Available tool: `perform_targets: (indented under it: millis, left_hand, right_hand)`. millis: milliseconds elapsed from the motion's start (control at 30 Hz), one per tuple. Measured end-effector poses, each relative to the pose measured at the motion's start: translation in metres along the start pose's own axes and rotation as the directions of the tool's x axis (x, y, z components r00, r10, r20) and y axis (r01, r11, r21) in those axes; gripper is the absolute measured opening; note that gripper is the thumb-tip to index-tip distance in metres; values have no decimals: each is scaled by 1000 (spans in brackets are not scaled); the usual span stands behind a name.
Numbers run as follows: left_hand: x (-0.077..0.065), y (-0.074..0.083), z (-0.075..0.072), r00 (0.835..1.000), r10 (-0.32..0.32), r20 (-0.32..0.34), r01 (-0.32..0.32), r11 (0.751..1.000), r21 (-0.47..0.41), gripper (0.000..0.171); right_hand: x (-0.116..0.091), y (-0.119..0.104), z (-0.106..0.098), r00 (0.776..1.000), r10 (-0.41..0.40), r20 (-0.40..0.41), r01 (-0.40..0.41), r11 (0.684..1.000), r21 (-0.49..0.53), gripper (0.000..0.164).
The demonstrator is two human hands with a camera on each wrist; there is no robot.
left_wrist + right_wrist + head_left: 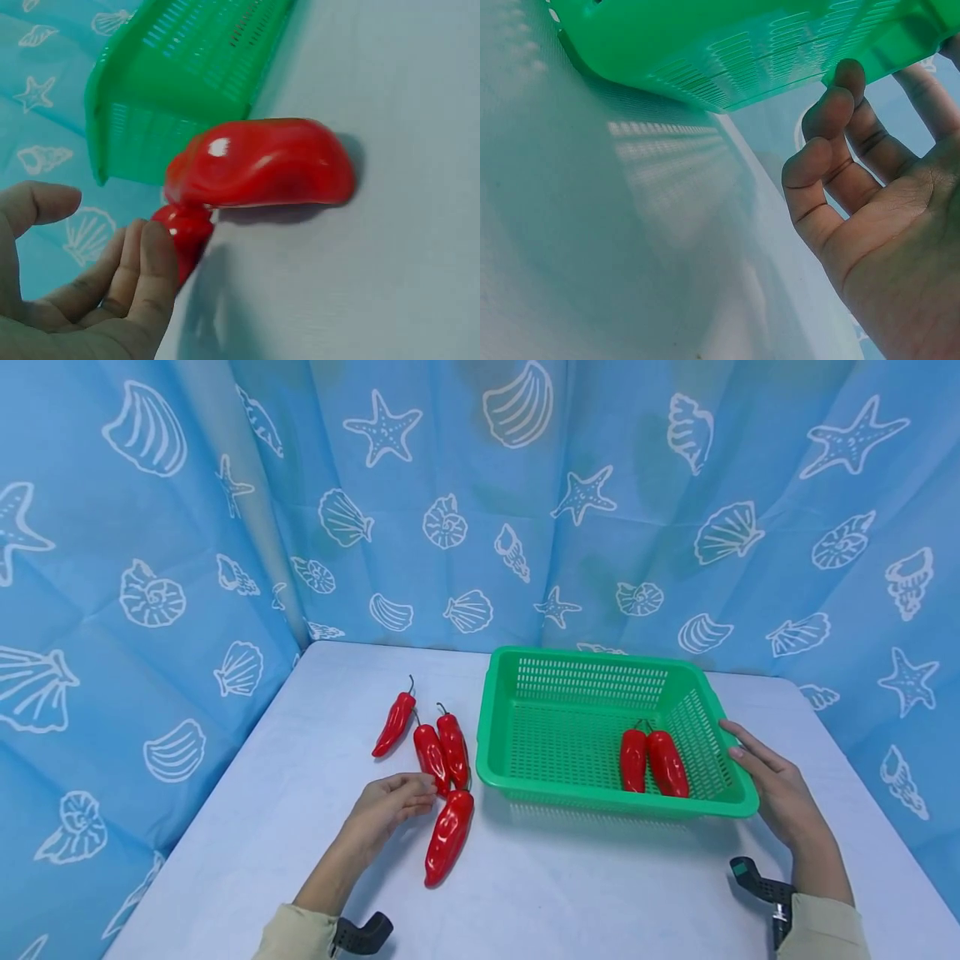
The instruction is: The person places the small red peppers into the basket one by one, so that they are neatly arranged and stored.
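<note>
Several glossy red peppers lie on the white table at left, among them an upper pepper (394, 724), two side by side and a lower pepper (450, 838). My left hand (393, 808) reaches in beside the middle pepper (429, 750), fingertips right at it. In the left wrist view its thumb (45, 204) stands apart from the fingers, with a pepper (262, 161) beyond. A green basket (600, 789) holds two red peppers (649, 764). At the basket's right rim, my right hand (776, 785) holds the edge with thumb and fingers; its other fingers (810, 161) curl beneath the rim.
A blue curtain (465, 485) printed with white shells and starfish hangs behind and to the left of the white table (570, 902). Black wrist mounts (363, 935) sit at both sleeves.
</note>
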State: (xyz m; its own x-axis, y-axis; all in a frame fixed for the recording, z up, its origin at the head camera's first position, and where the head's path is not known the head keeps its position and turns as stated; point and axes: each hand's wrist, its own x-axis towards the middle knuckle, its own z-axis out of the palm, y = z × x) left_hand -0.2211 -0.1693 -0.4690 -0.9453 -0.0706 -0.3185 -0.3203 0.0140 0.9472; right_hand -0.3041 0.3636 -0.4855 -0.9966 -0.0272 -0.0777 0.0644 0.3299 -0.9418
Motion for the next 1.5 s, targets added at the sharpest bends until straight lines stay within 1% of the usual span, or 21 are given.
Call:
perform_targets:
  millis: [167, 300, 400, 533, 733, 800, 933, 1033, 1100, 1167, 1267, 1333, 1500]
  left_hand:
    - [1, -4, 2, 1000, -17, 22, 16, 999, 38, 44]
    - [1, -7, 4, 999, -28, 33, 24, 994, 110, 47]
    - [-1, -10, 6, 998, -49, 30, 44, 986, 159, 48]
    - [-4, -12, 5, 997, -67, 33, 58, 975, 212, 50]
    - [-9, -13, 6, 995, -36, 88, 8, 953, 302, 50]
    - [-9, -13, 7, 995, -27, 93, -4, 947, 322, 51]
    - [-9, -11, 8, 996, -24, 84, -7, 934, 356, 50]
    - [-6, -7, 8, 995, -19, 96, -21, 918, 397, 47]
    - [-5, -5, 8, 994, -26, 107, -22, 907, 421, 44]
    - [-4, -3, 8, 993, -48, 108, -4, 900, 436, 41]
    - [-3, -4, 9, 991, -93, 101, 39, 897, 441, 38]
    - [-3, -4, 9, 989, -108, 105, 52, 900, 432, 38]
    - [-1, -10, 2, 983, -102, 151, 38, 924, 381, 44]
  right_hand:
    - [3, -2, 0, 1000, 7, -4, -7, 1000, -1, 58]
    - [4, -3, -1, 1000, 20, -6, -21, 999, -34, 60]
    - [2, -1, -2, 1000, 30, 0, -30, 998, -62, 61]
    - [0, 3, -1, 1000, 25, 6, -24, 998, -64, 61]
    - [-1, 6, -1, 1000, 10, 3, -10, 998, -70, 60]
    - [-1, 6, -1, 1000, 11, 2, -11, 997, -76, 61]
    - [1, 5, 0, 1000, 11, -4, -11, 997, -73, 62]
    - [2, 4, 1, 1000, 8, -10, -8, 998, -55, 62]
    - [2, 4, 1, 1000, 9, -11, -10, 999, -53, 62]
    - [1, 4, 1, 1000, 15, -10, -16, 999, -52, 63]
    - [1, 4, 2, 1000, 22, -9, -22, 999, -49, 64]
    - [1, 3, 2, 1000, 17, -9, -18, 999, -41, 63]
    - [1, 2, 1, 1000, 2, -6, -2, 999, -34, 62]
